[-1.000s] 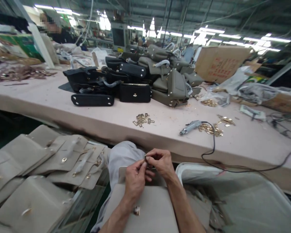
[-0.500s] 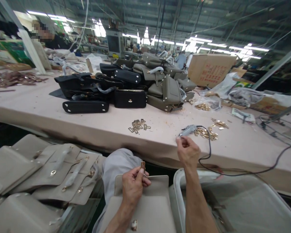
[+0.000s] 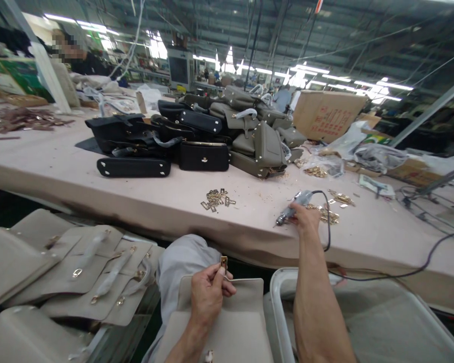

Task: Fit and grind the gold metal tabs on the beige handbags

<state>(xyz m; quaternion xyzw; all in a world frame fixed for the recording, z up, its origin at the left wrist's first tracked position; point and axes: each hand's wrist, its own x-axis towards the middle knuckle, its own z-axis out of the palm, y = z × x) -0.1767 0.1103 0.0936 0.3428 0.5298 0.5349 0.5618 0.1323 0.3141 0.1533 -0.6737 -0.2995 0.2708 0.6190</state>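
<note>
A small gold-toned metal fitting (image 3: 224,263) is held upright between the thumb and fingers of the left hand (image 3: 207,292), above the beige bag (image 3: 232,335) laid across the lap. At two o'clock from that hand, a corded electric screwdriver (image 3: 301,198) is gripped by the right hand (image 3: 306,217), its tip pointed toward eight o'clock; whether it is lifted off the bench (image 3: 162,201) cannot be told. Loose gold-toned pieces (image 3: 332,218) are scattered at the tool's three o'clock. At the left hand's twelve o'clock, darker metal plates (image 3: 214,198) are heaped; at nine, beige bags (image 3: 75,259) are stacked.
</note>
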